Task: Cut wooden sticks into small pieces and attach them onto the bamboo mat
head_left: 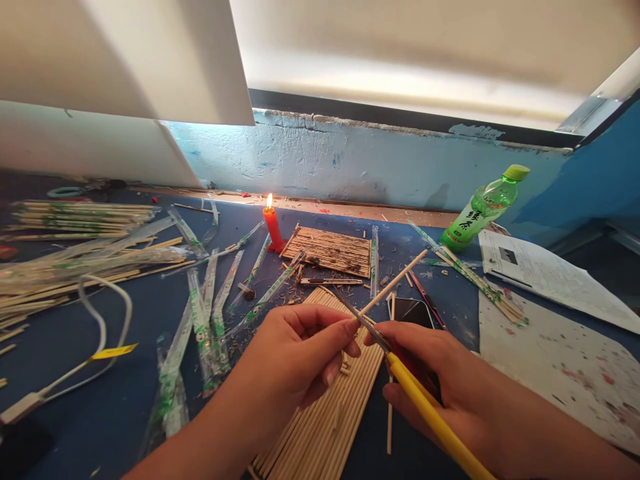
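Observation:
My left hand [300,350] pinches one end of a thin wooden stick [395,283] that points up and to the right. My right hand [430,370] grips a yellow-handled utility knife [425,407]; its blade [363,320] lies across the stick just beside my left fingertips. Both hands hover over a mat of glued sticks [325,413] lying on the dark blue table [100,413]. A black phone [413,310] lies just behind my right hand.
A lit red candle [273,227] stands beside a second, darker stick mat [330,250]. Loose sticks and clear wrappers [200,320] litter the left. A green bottle [483,210] leans at the back right, by papers [545,273]. A white cable [100,320] lies at the left.

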Motion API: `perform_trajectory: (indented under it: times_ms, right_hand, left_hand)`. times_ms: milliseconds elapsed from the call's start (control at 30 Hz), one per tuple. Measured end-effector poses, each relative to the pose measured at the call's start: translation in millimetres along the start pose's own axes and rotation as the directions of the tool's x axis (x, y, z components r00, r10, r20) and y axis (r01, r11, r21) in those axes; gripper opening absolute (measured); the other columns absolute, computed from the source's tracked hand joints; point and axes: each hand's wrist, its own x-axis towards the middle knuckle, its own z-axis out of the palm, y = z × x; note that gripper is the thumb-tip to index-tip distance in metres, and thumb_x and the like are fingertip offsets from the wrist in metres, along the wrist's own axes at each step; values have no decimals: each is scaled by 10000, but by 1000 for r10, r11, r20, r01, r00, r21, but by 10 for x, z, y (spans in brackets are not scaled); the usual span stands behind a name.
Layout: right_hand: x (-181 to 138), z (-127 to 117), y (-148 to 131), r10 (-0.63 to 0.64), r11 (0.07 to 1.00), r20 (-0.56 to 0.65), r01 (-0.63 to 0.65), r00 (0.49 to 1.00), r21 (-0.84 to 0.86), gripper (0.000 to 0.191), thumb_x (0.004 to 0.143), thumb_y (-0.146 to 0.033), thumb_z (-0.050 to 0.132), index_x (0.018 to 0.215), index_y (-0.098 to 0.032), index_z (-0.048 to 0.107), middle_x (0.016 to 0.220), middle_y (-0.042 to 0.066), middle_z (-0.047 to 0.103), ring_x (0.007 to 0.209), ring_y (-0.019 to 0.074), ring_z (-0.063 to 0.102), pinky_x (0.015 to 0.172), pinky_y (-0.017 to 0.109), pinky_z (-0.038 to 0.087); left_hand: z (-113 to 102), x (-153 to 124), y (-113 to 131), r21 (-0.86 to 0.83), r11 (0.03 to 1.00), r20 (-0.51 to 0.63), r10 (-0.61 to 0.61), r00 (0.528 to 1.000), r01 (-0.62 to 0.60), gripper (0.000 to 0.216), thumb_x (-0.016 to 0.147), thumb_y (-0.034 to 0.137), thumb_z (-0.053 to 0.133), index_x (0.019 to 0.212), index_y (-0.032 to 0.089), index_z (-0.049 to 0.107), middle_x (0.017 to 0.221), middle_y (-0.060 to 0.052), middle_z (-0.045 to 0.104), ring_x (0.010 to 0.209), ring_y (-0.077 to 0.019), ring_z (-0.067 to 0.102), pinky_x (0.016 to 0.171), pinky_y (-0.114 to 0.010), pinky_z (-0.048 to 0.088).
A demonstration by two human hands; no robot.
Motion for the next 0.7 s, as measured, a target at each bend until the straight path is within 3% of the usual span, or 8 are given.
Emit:
perform_trajectory:
  times_ms: [67, 233, 400, 567, 700]
  right_hand:
    - [0, 11, 10, 22, 1000, -7, -22, 1000, 17, 525, 928, -192, 691, 1437, -271, 593, 1172, 60, 767, 945, 233, 720, 747, 256, 587]
    - [10, 59, -3, 82, 980, 56, -91, 995, 179, 361, 938, -176, 690, 1291, -249, 661, 963, -9, 760, 816, 181, 669, 691, 236, 532]
    - [7, 40, -25, 110, 977, 76, -122, 991, 174, 299, 932, -194, 710, 1222, -247, 663, 947, -22, 743, 825, 176, 661, 684, 225, 519]
    - [-13, 10, -43, 31, 998, 46, -34, 998, 54, 177, 987, -231, 630, 1159, -270, 643, 1026, -14, 738, 850, 173, 669, 732, 236, 529]
    - [4, 22, -69, 30, 995, 56, -36, 998, 95, 273, 991, -235, 630, 1260, -283, 628, 1077, 6, 750, 877, 194, 694, 733, 255, 544]
  left_hand:
    - [11, 2, 9, -4, 1000, -4, -12, 1000, 12, 284, 834, 434, 835, 764, 171, 753, 586, 24, 592, 412, -31, 324, 412, -195, 171]
    - [17, -7, 36, 12, 999, -6, -38, 999, 38, 337, 832, 471, 823, 707, 173, 726, 466, 66, 461, 380, -35, 262, 386, -184, 145]
    - [3, -15, 12, 17, 1000, -15, -4, 1000, 4, 318, 828, 461, 829, 746, 166, 744, 553, 35, 565, 378, -23, 285, 381, -184, 163]
    - [58, -21, 36, 139, 987, -78, 89, 993, -78, 245, 851, 406, 792, 768, 178, 761, 629, -1, 649, 401, -45, 375, 375, -182, 239]
    - [129, -52, 87, 270, 953, -127, 173, 977, -134, 182, 846, 356, 774, 763, 194, 780, 611, 7, 637, 427, -67, 409, 361, -177, 271]
